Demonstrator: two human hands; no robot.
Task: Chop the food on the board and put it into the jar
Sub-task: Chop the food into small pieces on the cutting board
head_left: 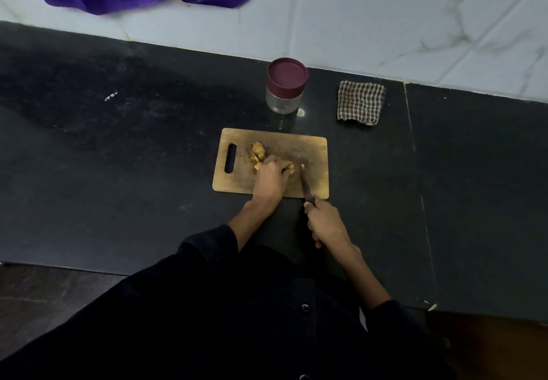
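Food [291, 167] sits, seemingly, under left grip [270, 178], beside knife [306, 185].

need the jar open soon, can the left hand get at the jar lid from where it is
Probably yes. The jar lid stands just beyond the cutting board, with nothing between. But the left hand is holding the food, so it must let go first.

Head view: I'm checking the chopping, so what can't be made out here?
- Food piece being cut: mostly hidden under the left hand.
- Knife handle: covered by the right hand.
- Jar contents: hidden by its lid and too small.
- What the food is: chopped pile too small and dim.
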